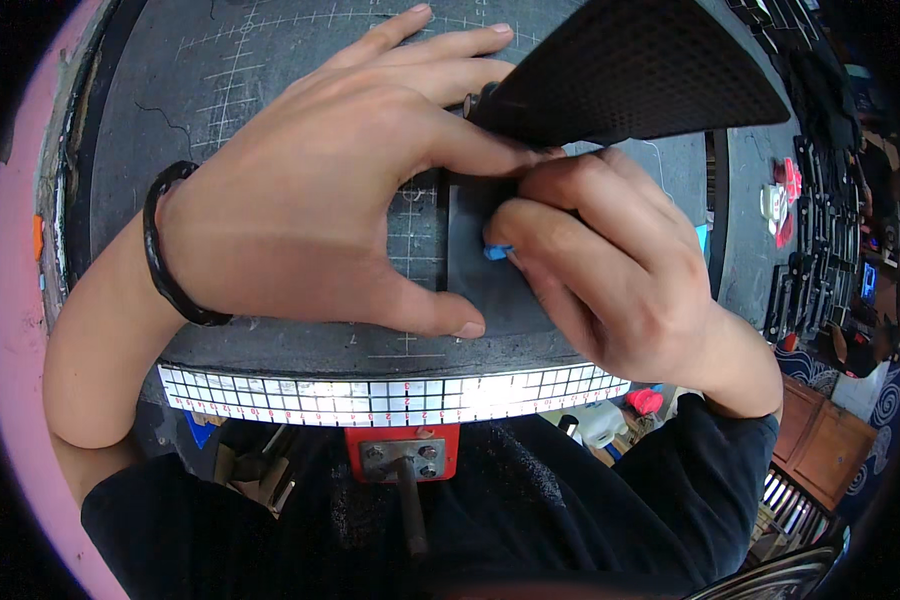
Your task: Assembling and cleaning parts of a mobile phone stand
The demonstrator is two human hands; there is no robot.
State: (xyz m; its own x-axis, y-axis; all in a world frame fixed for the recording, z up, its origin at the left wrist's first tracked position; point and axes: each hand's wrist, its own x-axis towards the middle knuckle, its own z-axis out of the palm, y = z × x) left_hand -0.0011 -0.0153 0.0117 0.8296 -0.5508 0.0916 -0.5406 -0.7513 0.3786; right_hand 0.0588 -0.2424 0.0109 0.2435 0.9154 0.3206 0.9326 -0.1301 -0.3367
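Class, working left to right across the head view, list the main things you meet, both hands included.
Pink surface → black bracelet → left hand → right hand → brown wooden panels.

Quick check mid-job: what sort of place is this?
Probably a small workshop: the hands are over a dark board marked with grid lines, a white ruled strip runs along its near edge, and a red bolted bracket sits below.

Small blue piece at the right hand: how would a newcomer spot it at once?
On the dark gridded board, beside the spread left hand, is the curled right hand. From its left side a small blue piece pokes out, the only blue spot between the two hands.
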